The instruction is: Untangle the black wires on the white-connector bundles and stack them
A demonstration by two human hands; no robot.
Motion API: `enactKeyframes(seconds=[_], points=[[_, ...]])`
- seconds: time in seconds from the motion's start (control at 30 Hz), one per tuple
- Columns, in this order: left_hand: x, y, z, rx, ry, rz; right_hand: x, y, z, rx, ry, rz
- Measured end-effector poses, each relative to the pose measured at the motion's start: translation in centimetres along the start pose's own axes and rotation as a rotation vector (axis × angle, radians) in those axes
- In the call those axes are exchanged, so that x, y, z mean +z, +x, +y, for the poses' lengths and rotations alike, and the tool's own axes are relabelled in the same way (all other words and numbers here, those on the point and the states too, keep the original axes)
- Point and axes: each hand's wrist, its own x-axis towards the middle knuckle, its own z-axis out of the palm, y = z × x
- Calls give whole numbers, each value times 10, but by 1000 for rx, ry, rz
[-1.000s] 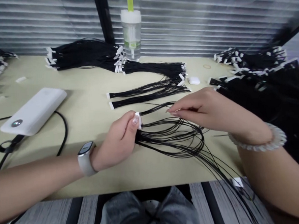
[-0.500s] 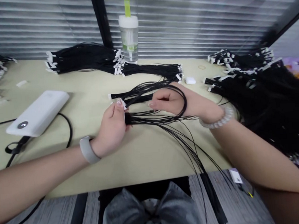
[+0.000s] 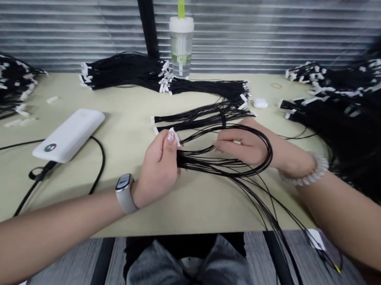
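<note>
Head view: left hand (image 3: pixel 160 168) pinches the white connector (image 3: pixel 174 137) of a black wire bundle (image 3: pixel 211 163) just above the counter (image 3: pixel 197 206). The bundle runs left to right, connector pointing left. Its strands loop around the right hand (image 3: pixel 242 145), fingers closed on them, then trail off the front edge.

Bundle of thin black wires (image 3: pixel 224 164), white tag (image 3: pixel 173 135) at one end, looped above the counter (image 3: pixel 128 133); loose ends trail over its front edge.

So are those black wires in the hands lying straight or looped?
Looped: the black wires curl around the right hand; the left hand pinches their end.
</note>
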Motion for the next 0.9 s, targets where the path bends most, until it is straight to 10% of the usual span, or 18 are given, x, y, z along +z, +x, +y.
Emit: enactKeyframes(seconds=[0.27, 0.57, 0.73, 0.9], points=[[10, -7, 1, -3, -20, -40, 10, -2, -18, -129, 131, -178], [3, -3, 0, -67, 93, -93, -1, -11, -13, -94, -283, 83], [1, -2, 6, -73, 160, -120, -28, -19, 3, 174, -144, 681], [0, -5, 9, -17, 243, -141, -46, -11, 16, 208, 788, 1152]])
